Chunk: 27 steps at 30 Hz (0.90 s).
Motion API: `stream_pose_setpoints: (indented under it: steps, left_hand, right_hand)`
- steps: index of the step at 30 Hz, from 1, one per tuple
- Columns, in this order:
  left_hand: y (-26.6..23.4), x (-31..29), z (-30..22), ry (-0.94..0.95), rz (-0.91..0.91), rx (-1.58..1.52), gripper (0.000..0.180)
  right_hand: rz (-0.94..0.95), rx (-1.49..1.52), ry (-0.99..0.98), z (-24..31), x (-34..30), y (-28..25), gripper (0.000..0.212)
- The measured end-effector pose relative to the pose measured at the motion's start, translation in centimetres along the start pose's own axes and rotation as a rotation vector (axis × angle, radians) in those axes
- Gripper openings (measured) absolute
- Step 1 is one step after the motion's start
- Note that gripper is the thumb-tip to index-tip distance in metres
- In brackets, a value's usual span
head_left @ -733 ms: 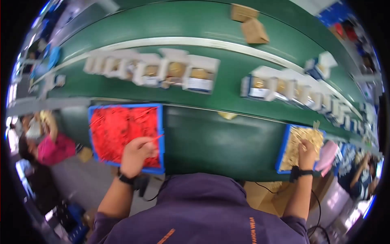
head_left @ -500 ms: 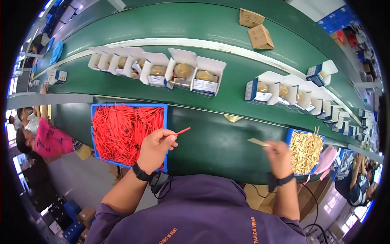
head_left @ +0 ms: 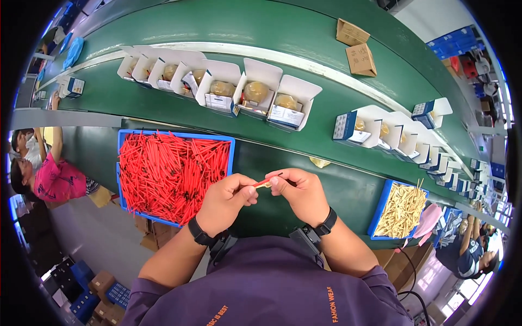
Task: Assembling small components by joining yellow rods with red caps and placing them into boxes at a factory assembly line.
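Observation:
My two hands meet above the green work surface, fingertips almost touching. My left hand (head_left: pixel 225 202) pinches one end of a thin red stick (head_left: pixel 260 183). The fingers of my right hand (head_left: pixel 300 196) are closed at its other end, along with a small pale gold strip (head_left: pixel 267 185) lying against the stick. Fingertips partly hide both pieces. Left of my left hand stands a blue tray (head_left: pixel 231 157) heaped with similar red sticks (head_left: pixel 163 174). Farther right of my right hand, a smaller blue tray (head_left: pixel 383 209) holds a pile of pale gold strips (head_left: pixel 402 206).
Beyond the trays, two rows of open white boxes (head_left: pixel 219 87) with round brown items stand on a green belt (head_left: pixel 217 27). Two brown cartons (head_left: pixel 360 58) lie at the back. A pink cloth (head_left: pixel 428 220) is beside the right tray. Other people (head_left: pixel 60 176) work at both sides.
My right hand has come left from near the strip tray, bringing a pale gold strip to the red stick. My left hand has moved slightly right, still pinching the stick.

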State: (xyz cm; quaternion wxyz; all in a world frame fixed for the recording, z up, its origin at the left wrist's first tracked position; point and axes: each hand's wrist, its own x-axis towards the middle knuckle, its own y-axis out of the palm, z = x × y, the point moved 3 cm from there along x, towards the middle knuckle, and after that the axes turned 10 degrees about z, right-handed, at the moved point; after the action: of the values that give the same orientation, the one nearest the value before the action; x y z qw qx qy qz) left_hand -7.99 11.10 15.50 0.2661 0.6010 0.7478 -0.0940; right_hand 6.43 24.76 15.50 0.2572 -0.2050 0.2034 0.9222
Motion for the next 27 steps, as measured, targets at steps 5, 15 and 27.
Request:
stream_pose_setpoints:
  steps: [5,15,27]
  left_hand:
    - [-3.0,-1.6,0.9,0.133,-0.284,-0.082,0.021]
    - [-5.0,-4.4,2.8,0.116,-0.345,0.022,0.023]
    - [-7.2,-5.3,5.0,0.036,-0.411,0.089,0.021]
  right_hand:
    - [-0.422,-0.703,-0.493,5.7,4.4,-2.6,0.010]
    - [-0.361,-1.358,-0.570,7.5,11.7,-2.4,0.013]
    - [-0.243,-1.495,-0.300,5.3,12.3,-3.3,0.012]
